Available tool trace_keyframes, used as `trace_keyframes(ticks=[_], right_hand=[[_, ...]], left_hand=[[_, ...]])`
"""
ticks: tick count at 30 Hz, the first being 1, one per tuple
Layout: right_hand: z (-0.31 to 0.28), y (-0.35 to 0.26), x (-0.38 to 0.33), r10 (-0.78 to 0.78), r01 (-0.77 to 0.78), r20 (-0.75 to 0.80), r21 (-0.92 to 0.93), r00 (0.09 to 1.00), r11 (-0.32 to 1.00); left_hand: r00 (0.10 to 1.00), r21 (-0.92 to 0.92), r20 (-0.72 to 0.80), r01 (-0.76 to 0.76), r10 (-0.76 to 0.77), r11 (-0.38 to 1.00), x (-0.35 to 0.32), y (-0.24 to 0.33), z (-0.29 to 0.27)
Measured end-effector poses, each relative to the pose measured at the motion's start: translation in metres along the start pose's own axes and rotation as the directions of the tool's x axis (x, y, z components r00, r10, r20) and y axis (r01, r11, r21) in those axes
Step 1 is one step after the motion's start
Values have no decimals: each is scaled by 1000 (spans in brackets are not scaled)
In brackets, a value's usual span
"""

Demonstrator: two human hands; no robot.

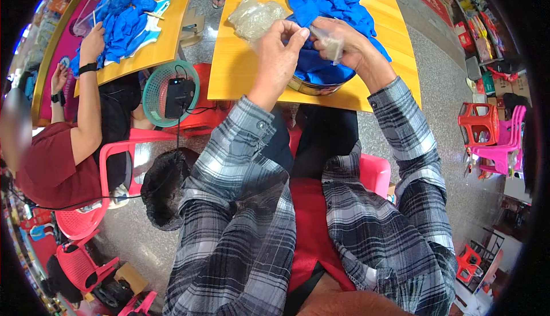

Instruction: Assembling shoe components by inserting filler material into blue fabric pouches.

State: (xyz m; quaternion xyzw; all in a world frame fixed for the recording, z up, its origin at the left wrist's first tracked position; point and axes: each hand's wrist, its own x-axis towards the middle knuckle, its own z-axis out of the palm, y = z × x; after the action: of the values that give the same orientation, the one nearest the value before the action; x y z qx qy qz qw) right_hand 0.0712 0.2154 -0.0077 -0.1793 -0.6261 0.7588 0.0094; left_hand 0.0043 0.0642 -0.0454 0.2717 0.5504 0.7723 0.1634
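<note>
Fingers of the left hand were pinched narrow on the edge of a small clear plastic bag, and the right hand gripped that same bag from the other side, its fingers closed around it. Both hands met in the upper middle of the frame, just above a round metal bowl heaped with blue cloth pieces. The bowl sat at the near edge of a yellow wooden table. Plaid sleeves ran down from the hands to the lower edge of the frame, over a red seat.

Beyond the hands, more blue pieces spread across the table toward its far side, and a crumpled heap of clear bags lay to the left of them.

At the upper left of the frame, another person in a dark red shirt sat at a second yellow table, one hand resting on a pile of blue pieces. A green basket stood between the two tables. Red and pink plastic stools stood at the right of the frame.
</note>
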Motion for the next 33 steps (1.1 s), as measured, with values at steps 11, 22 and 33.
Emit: trace_keyframes(ticks=[11,22,33], right_hand=[[14,-23,-10,-37,37,-35,15,999,999],[29,-26,-21,105,-105,12,1,994,994],[-8,-6,-13,-190,104,301,278,935,955]], left_hand=[[969,-432,-31,209,-246,877,-16,32,9],[997,-486,-29,52,-75,872,1,25,18],[969,10,-179,-171,170,985,-19,18,32]])
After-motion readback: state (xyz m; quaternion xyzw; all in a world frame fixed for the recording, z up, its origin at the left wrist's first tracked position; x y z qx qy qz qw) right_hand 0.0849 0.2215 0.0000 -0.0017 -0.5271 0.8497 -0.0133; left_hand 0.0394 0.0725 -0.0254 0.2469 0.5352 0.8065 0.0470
